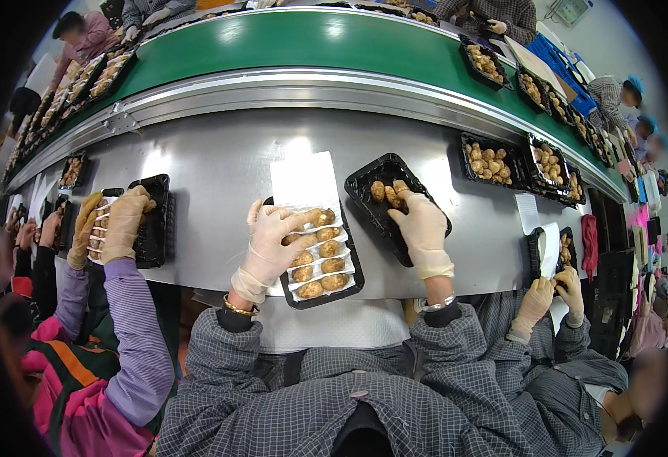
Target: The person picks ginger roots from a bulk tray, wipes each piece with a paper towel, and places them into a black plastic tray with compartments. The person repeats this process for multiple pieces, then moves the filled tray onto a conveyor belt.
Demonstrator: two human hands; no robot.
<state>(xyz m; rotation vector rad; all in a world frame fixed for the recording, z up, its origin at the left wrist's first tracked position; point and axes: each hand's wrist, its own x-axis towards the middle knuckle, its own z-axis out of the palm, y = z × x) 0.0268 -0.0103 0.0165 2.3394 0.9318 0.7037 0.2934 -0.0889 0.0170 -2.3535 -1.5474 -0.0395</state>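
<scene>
In front of me a black tray holds rows of brown, roundish pieces, like mushrooms or small potatoes. Folds of white paper run between the rows, and a sheet sticks out past the tray's far end. My left hand, in a pale glove, has its fingers bent around a piece at the left side of the upper rows. To the right, a second black tray stands tilted, with a few loose pieces. My gloved right hand reaches into it, its fingers closed on one piece, partly hidden.
Beyond the steel table and its metal rail runs a green conveyor belt. Filled trays stand at the right. Co-workers' gloved hands handle trays at the left and right. White padding lies at the near edge.
</scene>
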